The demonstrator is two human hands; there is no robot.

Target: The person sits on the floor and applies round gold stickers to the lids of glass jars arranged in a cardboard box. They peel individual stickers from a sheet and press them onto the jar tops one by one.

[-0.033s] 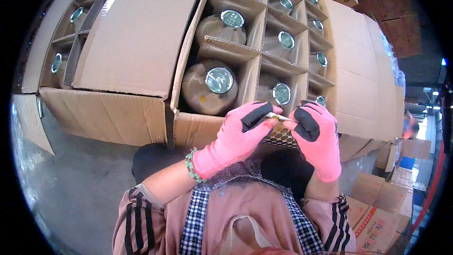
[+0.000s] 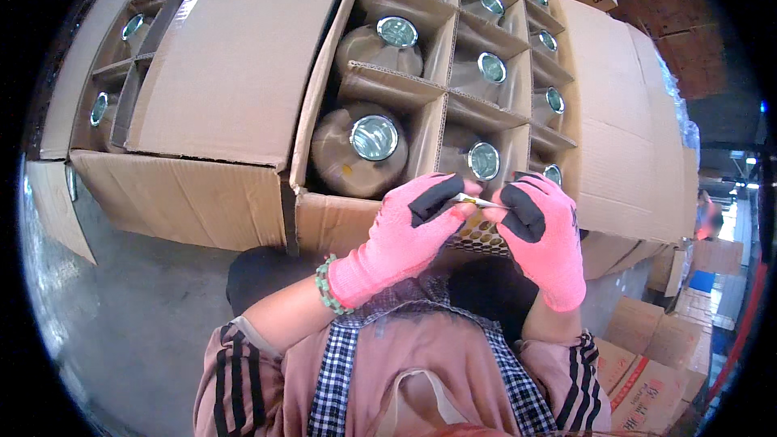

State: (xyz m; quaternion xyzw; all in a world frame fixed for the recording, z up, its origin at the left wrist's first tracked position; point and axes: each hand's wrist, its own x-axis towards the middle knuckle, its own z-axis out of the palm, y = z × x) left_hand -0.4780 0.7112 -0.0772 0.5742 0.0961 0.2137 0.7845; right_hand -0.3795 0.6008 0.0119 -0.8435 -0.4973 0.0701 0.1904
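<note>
My left hand (image 2: 413, 214), in a pink glove with black fingertips, is closed in a pinch on a thin white strip (image 2: 479, 201) with a yellowish patch. My right hand (image 2: 542, 226), gloved alike, pinches the strip's other end. Just below the fingers is a sheet of round gold stickers (image 2: 486, 240), partly hidden by both hands. Beyond them, an open cardboard box (image 2: 328, 214) holds several clear glass jars in cardboard compartments. The nearest left jar (image 2: 356, 163) bears a small gold spot on its side.
A second cardboard box (image 2: 178, 194) stands to the left, its flap (image 2: 218, 57) lying between the two rows of jars. The right flap (image 2: 623, 129) of the open box is folded outward. More cartons (image 2: 647, 380) are stacked at the lower right. A person (image 2: 710, 218) is far off right.
The view has shifted very slightly. Both hands keep their pinch on the white strip.
</note>
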